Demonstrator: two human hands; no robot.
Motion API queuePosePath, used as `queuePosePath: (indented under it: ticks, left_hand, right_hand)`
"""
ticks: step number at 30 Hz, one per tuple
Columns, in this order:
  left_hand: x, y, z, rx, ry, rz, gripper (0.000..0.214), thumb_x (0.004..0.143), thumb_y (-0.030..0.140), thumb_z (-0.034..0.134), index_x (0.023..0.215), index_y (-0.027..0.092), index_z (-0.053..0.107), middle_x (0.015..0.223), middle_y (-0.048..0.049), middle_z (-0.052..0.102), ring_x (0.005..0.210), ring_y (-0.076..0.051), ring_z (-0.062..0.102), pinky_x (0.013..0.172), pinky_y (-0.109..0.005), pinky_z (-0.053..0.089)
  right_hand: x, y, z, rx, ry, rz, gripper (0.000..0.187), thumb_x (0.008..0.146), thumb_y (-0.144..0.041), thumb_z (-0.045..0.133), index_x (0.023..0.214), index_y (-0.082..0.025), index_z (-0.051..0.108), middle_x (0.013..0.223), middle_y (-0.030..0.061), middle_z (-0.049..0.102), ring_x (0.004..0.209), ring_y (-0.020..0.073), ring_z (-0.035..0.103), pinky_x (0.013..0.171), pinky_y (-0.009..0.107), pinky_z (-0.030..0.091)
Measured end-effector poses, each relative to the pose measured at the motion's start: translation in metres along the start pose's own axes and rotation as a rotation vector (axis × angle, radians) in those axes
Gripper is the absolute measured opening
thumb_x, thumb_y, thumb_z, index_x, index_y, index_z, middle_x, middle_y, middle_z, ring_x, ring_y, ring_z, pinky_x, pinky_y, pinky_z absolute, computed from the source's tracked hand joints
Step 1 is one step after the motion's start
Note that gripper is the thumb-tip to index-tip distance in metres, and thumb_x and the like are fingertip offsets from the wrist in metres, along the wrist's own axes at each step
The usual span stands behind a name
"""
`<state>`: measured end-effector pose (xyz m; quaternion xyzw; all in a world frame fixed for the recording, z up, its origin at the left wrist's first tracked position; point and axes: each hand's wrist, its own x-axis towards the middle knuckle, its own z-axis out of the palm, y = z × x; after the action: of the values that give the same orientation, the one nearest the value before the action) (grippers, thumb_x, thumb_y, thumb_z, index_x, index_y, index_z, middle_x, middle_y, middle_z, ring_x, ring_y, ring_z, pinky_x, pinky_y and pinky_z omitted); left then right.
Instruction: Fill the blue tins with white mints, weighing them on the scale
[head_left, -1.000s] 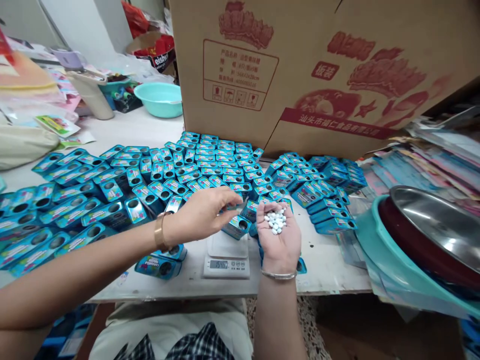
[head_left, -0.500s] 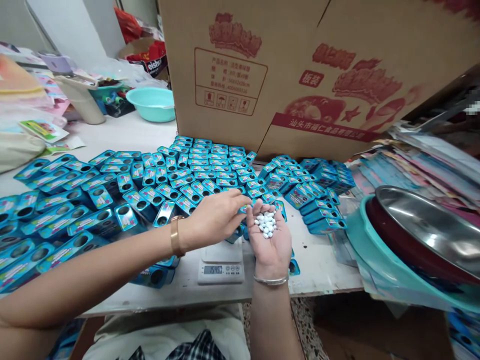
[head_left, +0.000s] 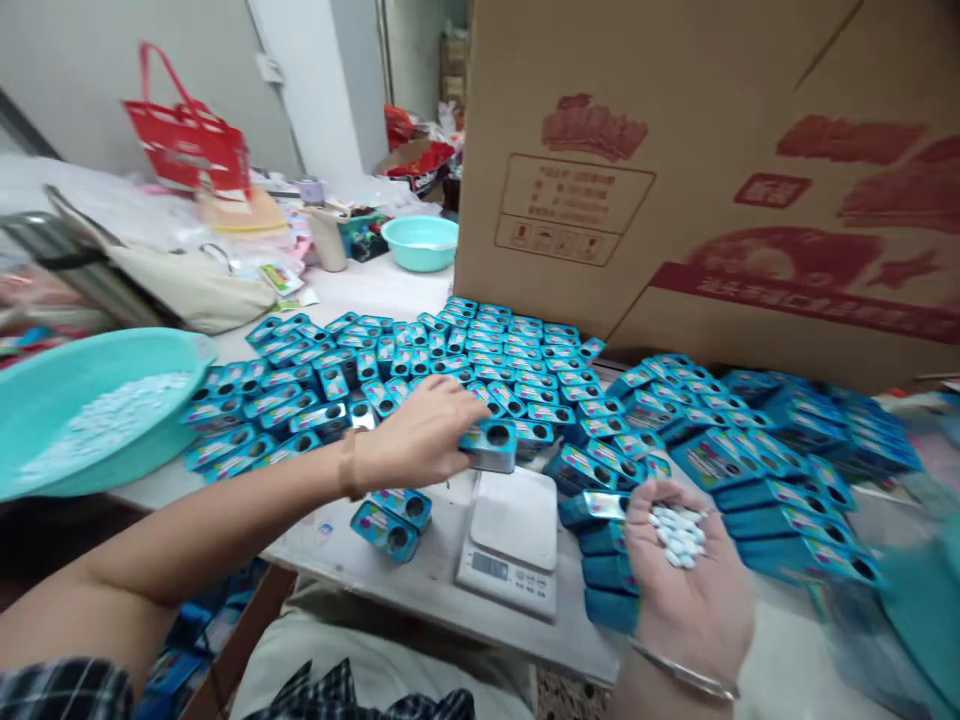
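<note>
The left hand [head_left: 421, 432] is clamped on a small blue box [head_left: 491, 446], fingers over its near end, so that the round dark opening in its top is left uncovered; the box is just behind the weighing pan of a white kitchen scale [head_left: 513, 540], though whether it touches the pan I cannot tell. Well apart from it, the right hand [head_left: 694, 600] is palm up, its fingers loosely curled, making a shallow bowl that seems meant to keep a heap of white candies [head_left: 678, 536] from rolling off. The candies look smooth, hard and rounded, with a faintly bluish cast. The scale sits near the front edge of the counter [head_left: 442, 560], between the two arms, presumably for easy reach; its pan is a flat plastic square, and the display digits are too blurred to read. Behind it, crowded rows of blue boxes [head_left: 517, 365] show their holed tops, perhaps packed closely to save room; their walls are glossy and straight, with rounded corners, possibly tin. A tall brown corrugated carton [head_left: 675, 60] with red print backs the rows like a wall. At the left, a teal plastic basin [head_left: 196, 365] with a smooth, flared wall holds a wide spread of similar white pieces.
</note>
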<state>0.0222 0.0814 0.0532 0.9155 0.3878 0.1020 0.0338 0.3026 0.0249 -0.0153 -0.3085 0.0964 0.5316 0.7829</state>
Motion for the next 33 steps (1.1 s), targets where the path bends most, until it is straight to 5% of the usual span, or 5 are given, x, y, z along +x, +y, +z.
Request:
queuePosePath:
  ticks: [5,11,20,27,33]
  left_hand:
    - [-0.108,-0.025,-0.048,0.123,0.181,-0.374,0.039,0.078,0.049,0.063,0.105,0.02,0.061,0.091,-0.0053,0.064,0.09,-0.025,0.054,0.086,-0.039,0.038]
    - [-0.199,-0.033,0.013,0.247,0.172,-0.583,0.039,0.079,0.052,0.061,0.101,0.021,0.062,0.094,-0.0068,0.067,0.093,-0.027,0.058,0.101,-0.052,0.029]
    - [-0.194,-0.036,0.082,0.339,0.451,-0.803,0.059,0.08,0.03,0.057,0.135,0.016,0.038,0.127,-0.0185,0.047,0.127,-0.039,0.035,0.107,-0.064,0.019]
    - [-0.17,0.003,0.075,-0.141,0.172,-0.224,0.074,0.081,0.03,0.06,0.145,0.026,0.025,0.139,-0.0135,0.04,0.132,-0.033,0.035,0.108,-0.05,0.036]
    - [-0.183,0.007,0.115,-0.027,0.201,-0.182,0.075,0.082,0.015,0.056,0.147,0.033,0.022,0.136,-0.0112,0.045,0.126,-0.032,0.044,0.103,-0.049,0.042]
  right_hand:
    - [-0.002,0.015,0.0,-0.006,-0.04,0.052,0.027,0.09,-0.013,0.029,0.082,-0.02,0.053,0.069,-0.0019,0.06,0.07,0.0088,0.064,0.068,0.028,0.06]
    - [-0.013,0.041,0.013,-0.01,-0.036,0.152,0.02,0.091,-0.021,0.035,0.08,-0.019,0.051,0.069,-0.0027,0.058,0.068,0.0091,0.063,0.069,0.028,0.06]
    - [-0.024,0.04,0.013,-0.056,-0.037,0.115,0.023,0.092,-0.021,0.031,0.079,-0.018,0.05,0.069,-0.0033,0.058,0.067,0.0083,0.063,0.069,0.027,0.059]
    - [-0.023,0.034,0.008,0.015,0.027,0.108,0.027,0.093,-0.021,0.029,0.079,-0.018,0.051,0.066,-0.0033,0.057,0.065,0.0084,0.062,0.066,0.026,0.059]
    - [-0.019,0.029,0.0,0.053,0.041,0.102,0.027,0.094,-0.021,0.032,0.076,-0.016,0.053,0.068,-0.0023,0.059,0.067,0.0095,0.063,0.067,0.027,0.059]
